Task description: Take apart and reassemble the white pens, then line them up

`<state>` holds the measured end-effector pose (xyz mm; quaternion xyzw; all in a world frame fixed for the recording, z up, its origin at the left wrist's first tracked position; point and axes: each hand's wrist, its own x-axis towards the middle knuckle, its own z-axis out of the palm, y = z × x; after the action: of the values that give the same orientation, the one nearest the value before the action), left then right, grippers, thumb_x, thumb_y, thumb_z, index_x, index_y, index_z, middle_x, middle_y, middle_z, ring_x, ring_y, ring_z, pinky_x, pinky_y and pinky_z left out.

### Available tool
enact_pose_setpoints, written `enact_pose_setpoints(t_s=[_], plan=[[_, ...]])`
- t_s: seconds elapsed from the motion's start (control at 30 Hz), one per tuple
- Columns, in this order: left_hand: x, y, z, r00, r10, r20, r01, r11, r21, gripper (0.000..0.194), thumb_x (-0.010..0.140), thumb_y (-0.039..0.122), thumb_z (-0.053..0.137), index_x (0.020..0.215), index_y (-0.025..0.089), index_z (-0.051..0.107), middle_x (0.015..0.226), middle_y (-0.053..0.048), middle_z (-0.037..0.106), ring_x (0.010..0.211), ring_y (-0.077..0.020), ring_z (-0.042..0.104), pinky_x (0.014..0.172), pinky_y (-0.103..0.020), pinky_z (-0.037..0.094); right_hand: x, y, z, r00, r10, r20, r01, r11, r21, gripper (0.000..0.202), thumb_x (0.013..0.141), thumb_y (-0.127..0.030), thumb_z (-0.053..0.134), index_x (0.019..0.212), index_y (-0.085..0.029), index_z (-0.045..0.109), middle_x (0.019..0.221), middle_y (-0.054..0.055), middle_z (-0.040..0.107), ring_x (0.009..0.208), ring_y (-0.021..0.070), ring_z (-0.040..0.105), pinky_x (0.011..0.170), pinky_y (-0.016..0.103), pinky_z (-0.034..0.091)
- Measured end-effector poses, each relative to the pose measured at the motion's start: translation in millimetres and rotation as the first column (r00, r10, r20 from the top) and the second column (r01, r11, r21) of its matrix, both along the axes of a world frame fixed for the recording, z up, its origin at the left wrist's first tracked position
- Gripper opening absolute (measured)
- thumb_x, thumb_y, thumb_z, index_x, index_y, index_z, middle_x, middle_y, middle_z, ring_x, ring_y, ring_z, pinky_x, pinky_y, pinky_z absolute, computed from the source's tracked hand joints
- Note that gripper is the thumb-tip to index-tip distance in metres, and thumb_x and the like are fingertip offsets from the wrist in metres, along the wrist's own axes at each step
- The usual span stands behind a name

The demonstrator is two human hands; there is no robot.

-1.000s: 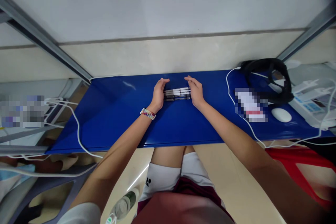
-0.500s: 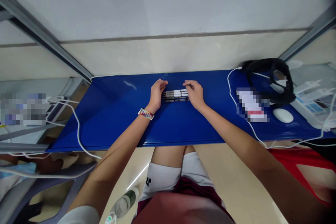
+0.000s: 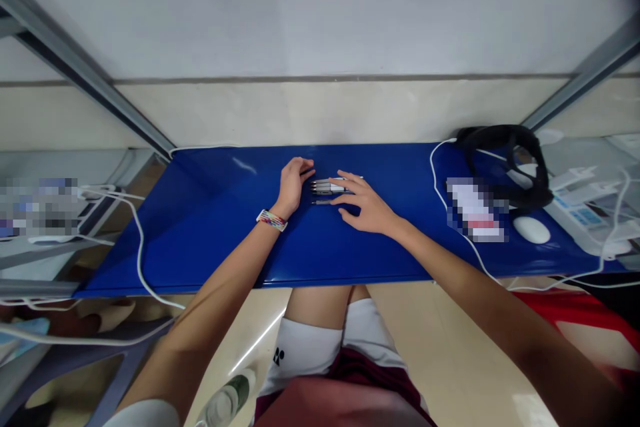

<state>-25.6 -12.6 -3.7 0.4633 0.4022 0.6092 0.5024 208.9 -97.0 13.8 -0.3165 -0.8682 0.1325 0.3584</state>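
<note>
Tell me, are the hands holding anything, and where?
Nothing is clearly held: the right hand has its fingers spread over the pens; the left hand is beside their tips.

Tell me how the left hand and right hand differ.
The left hand is beside the pens, fingers close together; the right hand spreads its fingers over them. The left hand has a wrist band; the right hand has none. Both are above a blue table.

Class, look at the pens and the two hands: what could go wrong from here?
The single pen, lying apart from the grouped pens, might roll if nudged by the right hand. That hand's spread fingers also reach over the group and might knock it askew. The white cable near the right forearm could perhaps snag.
</note>
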Motion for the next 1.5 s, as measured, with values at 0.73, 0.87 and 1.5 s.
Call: enact_pose_setpoints(t_s=[0.73, 0.87, 1.5], plan=[[10.4, -35.3, 58.3, 0.755, -0.032, -0.655, 0.351, 0.864, 0.362, 0.033, 0.108, 0.053, 0.064, 0.116, 0.029, 0.085, 0.110, -0.010, 0.080, 0.098, -0.0284, 0.072, 0.102, -0.045, 0.054, 9.5, 42.9, 24.2, 0.930, -0.287, -0.227, 0.245, 0.949, -0.197, 0.018, 0.101, -0.045, 0.070, 0.094, -0.030, 0.077, 0.086, 0.003, 0.077, 0.087, 0.0277, 0.073, 0.084, 0.044, 0.061], [9.8, -12.8, 53.5, 0.776, 0.020, -0.631, 0.287, 0.879, 0.380, 0.029, 0.107, 0.046, 0.066, 0.116, 0.028, 0.086, 0.111, -0.010, 0.081, 0.098, -0.0283, 0.073, 0.097, -0.043, 0.056, 13.2, 75.1, 22.7, 0.912, -0.274, -0.305, 0.172, 0.931, -0.322, 0.036, 0.098, -0.059, 0.074, 0.085, -0.026, 0.078, 0.075, 0.000, 0.072, 0.068, 0.0204, 0.064, 0.068, 0.036, 0.051], [-4.4, 18.3, 16.6, 0.907, -0.060, -0.417, 0.146, 0.973, 0.177, 0.028, 0.096, 0.039, 0.080, 0.114, 0.019, 0.087, 0.097, -0.008, 0.086, 0.083, -0.0188, 0.077, 0.081, -0.032, 0.063, 25.6, 106.0, -1.3, 0.722, -0.415, -0.554, -0.066, 0.755, -0.652, 0.043, 0.074, -0.059, 0.096, 0.091, -0.022, 0.084, 0.075, 0.004, 0.080, 0.060, 0.0157, 0.067, 0.060, 0.031, 0.058]])
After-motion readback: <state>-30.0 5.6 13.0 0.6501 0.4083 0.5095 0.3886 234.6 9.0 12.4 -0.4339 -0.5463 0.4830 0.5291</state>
